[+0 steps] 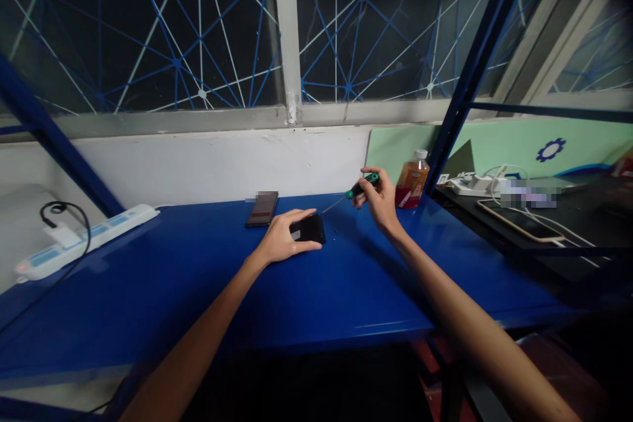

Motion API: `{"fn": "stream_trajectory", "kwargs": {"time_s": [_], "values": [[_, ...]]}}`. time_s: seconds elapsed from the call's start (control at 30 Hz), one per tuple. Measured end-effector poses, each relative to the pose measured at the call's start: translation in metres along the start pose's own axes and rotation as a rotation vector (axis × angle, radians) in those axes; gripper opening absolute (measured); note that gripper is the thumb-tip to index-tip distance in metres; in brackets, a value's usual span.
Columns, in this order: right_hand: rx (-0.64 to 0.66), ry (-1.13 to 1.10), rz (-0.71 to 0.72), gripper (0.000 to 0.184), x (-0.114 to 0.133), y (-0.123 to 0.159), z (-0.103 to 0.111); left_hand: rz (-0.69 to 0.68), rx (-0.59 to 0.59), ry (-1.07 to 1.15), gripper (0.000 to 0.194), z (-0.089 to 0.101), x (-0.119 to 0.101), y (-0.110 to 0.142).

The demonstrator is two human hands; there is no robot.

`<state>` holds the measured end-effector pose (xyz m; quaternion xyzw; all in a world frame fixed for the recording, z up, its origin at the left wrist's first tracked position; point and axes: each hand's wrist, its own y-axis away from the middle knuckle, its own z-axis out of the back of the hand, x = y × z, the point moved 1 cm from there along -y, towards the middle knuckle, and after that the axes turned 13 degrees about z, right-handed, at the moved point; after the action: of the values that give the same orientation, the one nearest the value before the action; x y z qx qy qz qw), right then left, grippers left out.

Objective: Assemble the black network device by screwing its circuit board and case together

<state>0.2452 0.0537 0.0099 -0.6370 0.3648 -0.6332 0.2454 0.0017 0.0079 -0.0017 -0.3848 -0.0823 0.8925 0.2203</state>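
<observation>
A small black flat box-like device (309, 231) lies on the blue table (212, 303), and my left hand (281, 237) is closed around its left end, fingers along the far edge and thumb along the near one. In my right hand (378, 198) is a screwdriver (364, 184) with a green and black handle. Its thin shaft slants down to the left, and the tip is at or very near the device's far right corner; whether they touch I cannot tell. A few tiny bits, perhaps screws (335, 232), lie just right of the device.
Behind my left hand lies a dark phone (262, 209). A bottle of reddish drink (412, 181) stands at the back right. On the left is a white power strip (89, 241) with a black cable. Another phone (519, 221) and white cables are on the black table at right.
</observation>
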Motion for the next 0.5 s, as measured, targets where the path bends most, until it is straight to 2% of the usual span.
{"fn": "stream_trajectory", "kwargs": {"time_s": [0.13,0.23,0.5], "values": [[-0.052,0.137,0.049,0.032,0.006,0.001,-0.001,0.01,0.009,0.001,0.072,0.0,0.001,0.0],[-0.044,0.183,0.04,0.031,0.006,0.001,0.0,0.015,0.005,0.001,0.072,0.0,0.001,0.0],[0.121,-0.017,-0.037,0.034,0.007,-0.01,0.008,0.014,0.015,0.008,0.072,0.002,0.0,-0.001]]}}
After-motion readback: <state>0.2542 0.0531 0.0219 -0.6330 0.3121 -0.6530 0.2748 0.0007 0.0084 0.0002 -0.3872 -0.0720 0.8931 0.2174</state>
